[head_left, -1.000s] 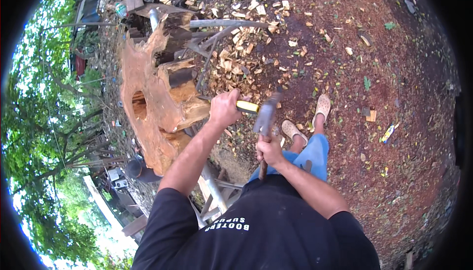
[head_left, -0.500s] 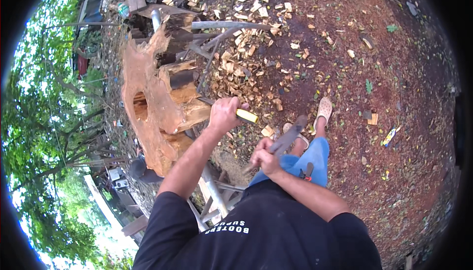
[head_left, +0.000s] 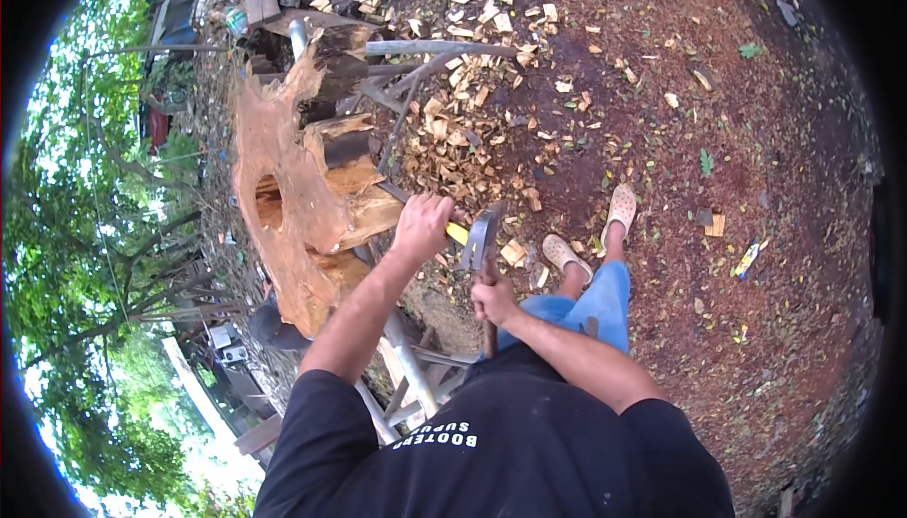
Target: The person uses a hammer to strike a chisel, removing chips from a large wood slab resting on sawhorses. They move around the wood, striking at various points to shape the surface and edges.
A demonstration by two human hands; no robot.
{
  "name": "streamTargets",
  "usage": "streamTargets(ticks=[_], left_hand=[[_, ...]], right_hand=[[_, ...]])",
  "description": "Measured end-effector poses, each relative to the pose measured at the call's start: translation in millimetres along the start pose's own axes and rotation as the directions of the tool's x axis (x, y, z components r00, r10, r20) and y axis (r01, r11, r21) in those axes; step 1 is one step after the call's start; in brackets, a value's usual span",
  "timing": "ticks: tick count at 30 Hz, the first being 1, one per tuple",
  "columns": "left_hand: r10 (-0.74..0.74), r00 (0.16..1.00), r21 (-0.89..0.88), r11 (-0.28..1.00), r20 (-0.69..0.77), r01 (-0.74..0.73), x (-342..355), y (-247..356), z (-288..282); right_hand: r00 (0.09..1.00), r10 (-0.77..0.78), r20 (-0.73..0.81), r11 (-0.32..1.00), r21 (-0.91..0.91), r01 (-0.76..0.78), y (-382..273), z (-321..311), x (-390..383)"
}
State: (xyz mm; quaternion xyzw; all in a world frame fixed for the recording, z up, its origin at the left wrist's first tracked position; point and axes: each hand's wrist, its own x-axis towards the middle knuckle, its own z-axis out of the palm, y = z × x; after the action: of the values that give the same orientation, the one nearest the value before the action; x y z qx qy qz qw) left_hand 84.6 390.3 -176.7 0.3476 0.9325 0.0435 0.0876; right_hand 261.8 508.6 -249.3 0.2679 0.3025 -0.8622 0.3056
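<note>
My left hand (head_left: 423, 227) is closed round a chisel (head_left: 457, 233) with a yellow and black handle. The chisel's metal blade points left, its tip at the chipped edge of a large orange-brown wood slab (head_left: 293, 168). In my right hand (head_left: 495, 301) is a hammer (head_left: 484, 239) with a dark metal head and a brown handle, held upright in front of my waist. Its head is at the butt of the chisel; whether they touch I cannot tell. The slab has a dark hollow and a jagged near side.
Pale wood chips (head_left: 453, 135) lie heaped beside the slab and scatter over the reddish ground. Poles (head_left: 439, 47) and a metal pipe (head_left: 406, 362) stand around the slab. My feet in beige clogs (head_left: 619, 213) are right of the chips. Trees (head_left: 85, 263) fill the left side.
The hammer has swung up and left from beside my leg to the chisel's butt, its head turning upright. My left hand and the chisel have hardly moved.
</note>
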Motion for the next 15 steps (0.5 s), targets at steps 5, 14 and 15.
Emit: streamTargets(ticks=[5,14,15], left_hand=[[-0.008,1.000,-0.003,1.000,0.027,0.008,-9.1,0.9,5.8],[0.015,0.981,0.098,0.995,0.195,-0.034,-5.1,-5.3,-4.8],[-0.025,0.974,0.072,0.997,0.226,0.009,3.1,-4.3,-6.7]], right_hand=[[0.994,-0.105,-0.013,0.993,0.062,0.105,13.9,-9.4,-5.4],[0.997,0.068,-0.047,0.991,-0.112,-0.073,12.5,-43.8,17.4],[0.998,0.025,-0.054,0.991,-0.133,-0.032,10.7,-52.0,18.6]])
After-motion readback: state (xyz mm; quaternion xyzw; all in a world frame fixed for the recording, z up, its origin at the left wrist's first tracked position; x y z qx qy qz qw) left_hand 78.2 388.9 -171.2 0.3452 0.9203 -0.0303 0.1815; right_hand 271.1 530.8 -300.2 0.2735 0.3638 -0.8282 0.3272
